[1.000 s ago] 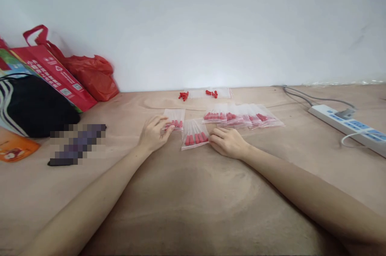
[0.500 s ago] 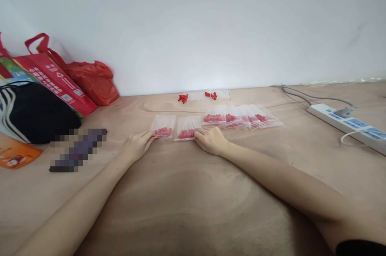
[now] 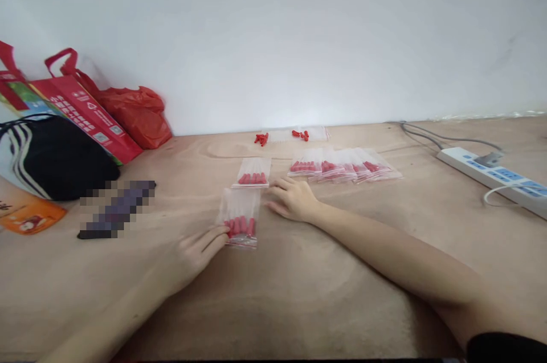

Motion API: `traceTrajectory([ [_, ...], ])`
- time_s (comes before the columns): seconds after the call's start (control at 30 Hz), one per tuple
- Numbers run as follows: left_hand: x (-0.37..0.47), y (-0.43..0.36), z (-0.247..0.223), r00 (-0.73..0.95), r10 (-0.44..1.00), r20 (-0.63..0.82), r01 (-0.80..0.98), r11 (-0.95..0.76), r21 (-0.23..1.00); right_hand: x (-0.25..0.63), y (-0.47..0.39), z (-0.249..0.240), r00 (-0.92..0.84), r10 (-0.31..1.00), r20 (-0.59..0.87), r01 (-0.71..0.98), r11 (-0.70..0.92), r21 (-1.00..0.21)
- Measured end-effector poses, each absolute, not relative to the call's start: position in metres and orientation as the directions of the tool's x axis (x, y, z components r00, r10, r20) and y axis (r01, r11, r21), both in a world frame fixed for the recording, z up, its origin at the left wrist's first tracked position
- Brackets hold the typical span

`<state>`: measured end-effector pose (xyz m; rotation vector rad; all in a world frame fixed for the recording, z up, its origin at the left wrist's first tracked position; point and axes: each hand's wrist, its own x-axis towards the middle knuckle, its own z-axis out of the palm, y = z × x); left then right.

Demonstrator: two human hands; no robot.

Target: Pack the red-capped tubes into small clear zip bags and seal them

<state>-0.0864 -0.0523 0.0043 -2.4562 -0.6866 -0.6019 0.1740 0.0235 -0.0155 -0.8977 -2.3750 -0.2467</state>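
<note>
My left hand (image 3: 199, 249) has its fingertips on the lower left edge of a clear zip bag (image 3: 239, 203) holding several red, tube-shaped pieces. The thumb is hidden, but the fingers are together and closed on the bag's edge. Just beyond lies a second zip bag (image 3: 254, 165), also with several red pieces lined up along its bottom. To the right of both bags, my right hand (image 3: 293, 198) rests with thumb and fingers apart, holding nothing. Past it is an overlapping row of filled zip bags (image 3: 342, 164).
Loose red pieces (image 3: 261, 139) and flat zip bags (image 3: 316, 134) lie by the wall. A white power strip (image 3: 491, 172) with cables is on the right. On the left are a black pouch (image 3: 72, 158), a red plastic bag (image 3: 137, 115) and a blurred-out dark object (image 3: 117, 209).
My left hand has drawn its zip bag nearer to me. The second bag has shifted left and slightly back, and my right hand has let go of it, its fingers parting.
</note>
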Motion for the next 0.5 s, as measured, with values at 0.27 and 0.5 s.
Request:
traceTrajectory([
  [0.27, 0.007, -0.047, 0.004, 0.846, 0.210, 0.491, 0.397, -0.862, -0.315, 0.255, -0.038, -0.017, -0.715, 0.282, 0.640, 0.425, 0.902, 0.077],
  [0.5, 0.042, -0.008, -0.006, 0.779, 0.313, 0.543, 0.454, -0.879, -0.145, 0.259, -0.027, -0.018, -0.698, 0.322, 0.639, 0.584, 0.773, 0.248],
])
